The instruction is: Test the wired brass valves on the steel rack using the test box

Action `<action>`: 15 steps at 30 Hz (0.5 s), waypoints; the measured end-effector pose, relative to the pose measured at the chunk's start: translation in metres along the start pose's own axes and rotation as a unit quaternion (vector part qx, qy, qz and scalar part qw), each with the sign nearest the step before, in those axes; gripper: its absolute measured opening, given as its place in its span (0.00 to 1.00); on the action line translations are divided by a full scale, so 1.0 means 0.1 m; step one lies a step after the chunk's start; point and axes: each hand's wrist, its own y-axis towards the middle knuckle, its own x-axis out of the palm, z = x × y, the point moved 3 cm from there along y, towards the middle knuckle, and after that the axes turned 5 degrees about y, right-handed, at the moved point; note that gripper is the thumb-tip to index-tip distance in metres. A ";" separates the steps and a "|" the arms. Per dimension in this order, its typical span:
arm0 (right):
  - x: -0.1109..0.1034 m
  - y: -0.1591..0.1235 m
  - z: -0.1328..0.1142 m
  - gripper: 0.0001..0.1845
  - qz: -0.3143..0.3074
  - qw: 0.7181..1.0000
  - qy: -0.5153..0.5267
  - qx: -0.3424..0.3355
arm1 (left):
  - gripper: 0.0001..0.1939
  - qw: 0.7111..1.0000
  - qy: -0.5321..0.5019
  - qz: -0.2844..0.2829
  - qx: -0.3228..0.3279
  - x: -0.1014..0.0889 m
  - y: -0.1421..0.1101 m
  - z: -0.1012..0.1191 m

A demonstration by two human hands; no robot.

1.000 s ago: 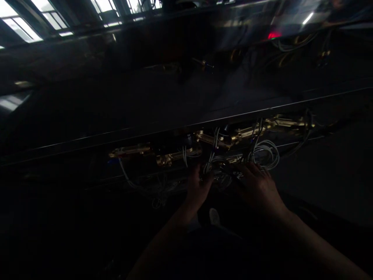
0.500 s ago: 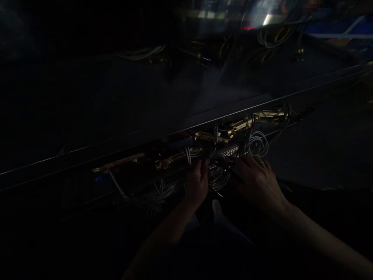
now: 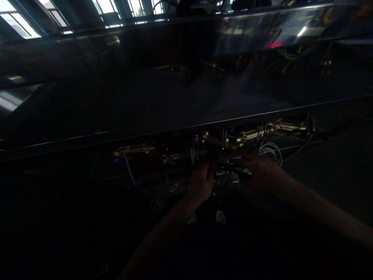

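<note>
The view is very dark. My left hand (image 3: 201, 182) is closed at the middle, just below a bundle of pale wires (image 3: 192, 154); what its fingers pinch is hidden in shadow. To its right, my right hand (image 3: 262, 171) is closed round a dark, long hand tool (image 3: 234, 169), perhaps pliers, whose tip points toward the left hand. Brass fittings (image 3: 252, 134) run in a row just beyond both hands. A coil of light cable (image 3: 271, 151) sits right behind the right hand. More thin wires (image 3: 231, 179) hang between the hands.
A long dark panel edge (image 3: 256, 115) crosses above the fittings. Beyond it, a shiny metal surface (image 3: 262, 29) mirrors some of the brass parts. Loose cable loops (image 3: 173, 188) hang at the left. A shoe (image 3: 220, 217) shows below.
The camera view has tilted up, bringing windows in at the top. My right hand has turned slightly, showing more of the dark tool. Both hands stay at the same wires.
</note>
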 end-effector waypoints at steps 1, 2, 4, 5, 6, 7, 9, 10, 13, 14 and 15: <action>-0.03 0.03 0.04 0.23 -0.014 1.000 0.013 -0.014 | 0.15 1.000 -0.001 -0.011 -0.001 0.00 0.01 0.01; -0.05 0.06 0.07 0.23 -0.027 0.999 0.029 -0.029 | 0.15 1.000 -0.005 -0.025 0.000 -0.01 0.02 0.02; -0.10 0.10 0.12 0.23 -0.048 0.995 0.066 -0.058 | 0.17 0.998 -0.021 -0.060 0.006 -0.01 0.03 0.05; -0.12 0.12 0.14 0.23 -0.057 0.992 0.086 -0.072 | 0.18 0.997 -0.029 -0.076 0.008 -0.01 0.04 0.06; -0.14 0.14 0.16 0.23 -0.068 0.988 0.110 -0.086 | 0.19 0.995 -0.036 -0.088 0.009 -0.01 0.04 0.07; -0.15 0.15 0.17 0.22 -0.080 0.983 0.137 -0.097 | 0.19 0.995 -0.039 -0.095 0.008 -0.02 0.04 0.09; -0.15 0.18 0.21 0.21 -0.108 0.971 0.184 -0.106 | 0.20 0.994 -0.037 -0.098 0.001 -0.03 0.04 0.11; -0.14 0.19 0.23 0.19 -0.120 0.967 0.201 -0.104 | 0.20 0.995 -0.034 -0.098 -0.004 -0.03 0.04 0.12; -0.10 0.22 0.27 0.16 -0.135 0.962 0.220 -0.092 | 0.20 0.995 -0.022 -0.094 -0.018 -0.02 0.04 0.14; -0.09 0.22 0.26 0.16 -0.132 0.962 0.223 -0.089 | 0.20 0.995 -0.024 -0.094 -0.022 -0.02 0.04 0.14; -0.07 0.21 0.24 0.17 -0.135 0.959 0.231 -0.093 | 0.20 0.995 -0.029 -0.095 -0.026 0.00 0.05 0.13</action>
